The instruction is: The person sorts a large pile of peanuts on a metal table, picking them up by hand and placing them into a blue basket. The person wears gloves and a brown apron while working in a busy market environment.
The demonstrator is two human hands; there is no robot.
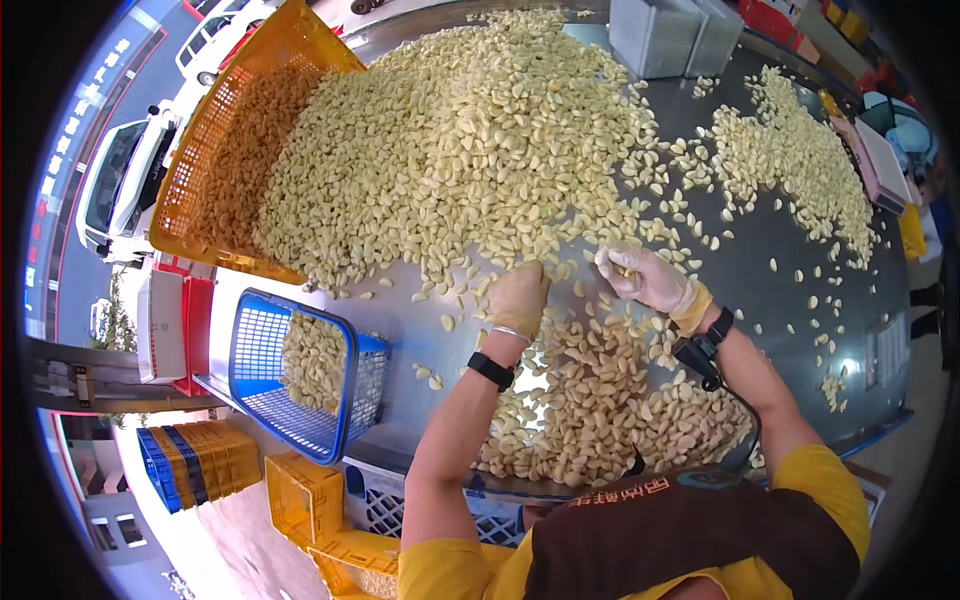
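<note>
Peeled garlic cloves form a large heap [487, 142] on a metal table [765, 240], beyond both hands. My left hand [519, 296], in a thin pale glove, is curled knuckles-up at the heap's near edge; its fingertips are hidden. To its right, my gloved right hand [646, 279] has its fingers bent inward above scattered cloves. A small yellowish bit shows among those fingers, too small to identify. Between my forearms and my body lies a second spread of garlic cloves [600, 375], browner than the heap.
A tipped orange plastic crate [176, 187] spills cloves at the left. Nearer stands a blue plastic basket [349, 390] holding cloves. Grey containers [652, 37] stand at the back, with another clove pile [802, 165] to the right. Yellow crates [304, 495] sit below the table's left side.
</note>
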